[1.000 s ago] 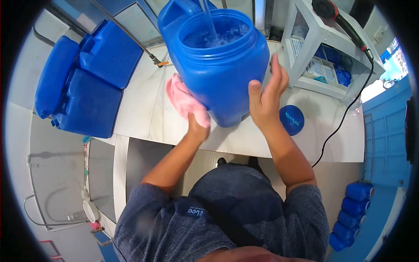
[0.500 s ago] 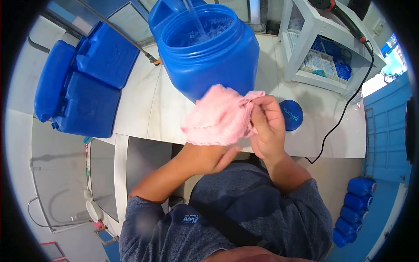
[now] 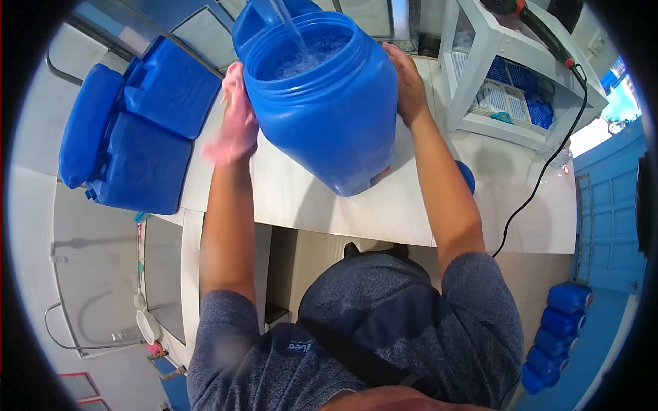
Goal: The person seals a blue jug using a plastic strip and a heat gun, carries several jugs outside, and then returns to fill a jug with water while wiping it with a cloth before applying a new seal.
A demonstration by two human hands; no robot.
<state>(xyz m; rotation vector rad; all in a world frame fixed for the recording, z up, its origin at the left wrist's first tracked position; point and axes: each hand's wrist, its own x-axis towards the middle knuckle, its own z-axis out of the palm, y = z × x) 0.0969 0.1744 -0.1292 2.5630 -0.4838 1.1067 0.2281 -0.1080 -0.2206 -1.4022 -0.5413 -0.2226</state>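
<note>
A wide-mouthed blue water container [image 3: 322, 116] stands on the counter, looking slightly tilted, with a lower corner showing. A stream of water [image 3: 291, 31] falls into its open mouth, and the water inside is churning. My left hand [image 3: 251, 140] is against the container's left side, with a pink cloth [image 3: 236, 120] in it that covers most of the fingers. On the opposite side my right hand [image 3: 409, 85] grips the container near the shoulder, its fingertips partly hidden behind the wall. A round blue lid [image 3: 467, 177] lies right of my right forearm, which partly covers it.
Blue jerrycans [image 3: 140, 164] stand at the counter's left end. To the right is a white shelf unit [image 3: 507, 130] with baskets inside. A black-handled tool [image 3: 545, 38] rests on top, its cord [image 3: 531, 195] trailing over the counter [image 3: 295, 198]. Several small blue containers [image 3: 558, 335] line the lower right.
My hands have parted from holding the cloth together in front of the container and moved to its two sides. The cloth went left with my left hand. The container has tilted.
</note>
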